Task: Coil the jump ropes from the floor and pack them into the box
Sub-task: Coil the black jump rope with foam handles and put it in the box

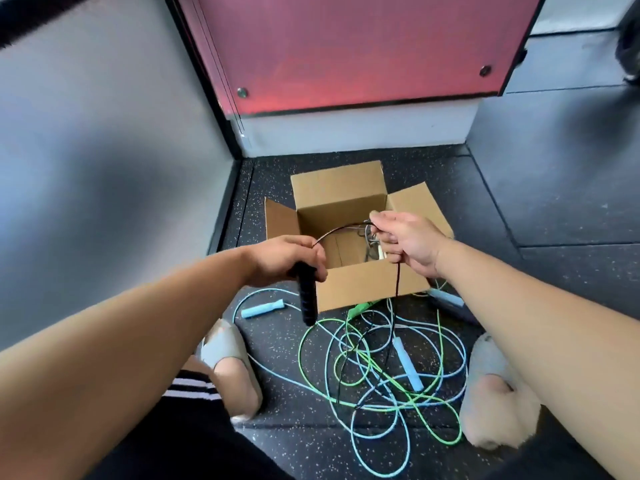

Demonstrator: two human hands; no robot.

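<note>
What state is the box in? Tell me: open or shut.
Open. The box has its flaps spread outward, and its inside shows from above.

Box (pixel 360 285): matt brown cardboard. Floor (pixel 277 427): dark speckled rubber-like mat, matt. Black handle (pixel 307 299): ribbed, matt. Blue handle (pixel 408 365): smooth plastic. Green cord (pixel 300 353): smooth, plastic-looking. Red panel (pixel 346 46): glossy, w/ metal bolt (pixel 242 92).

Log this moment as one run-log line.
left hand grips black handle | right hand pinches black cord over open box | green rope, blue rope tangled on floor
</note>
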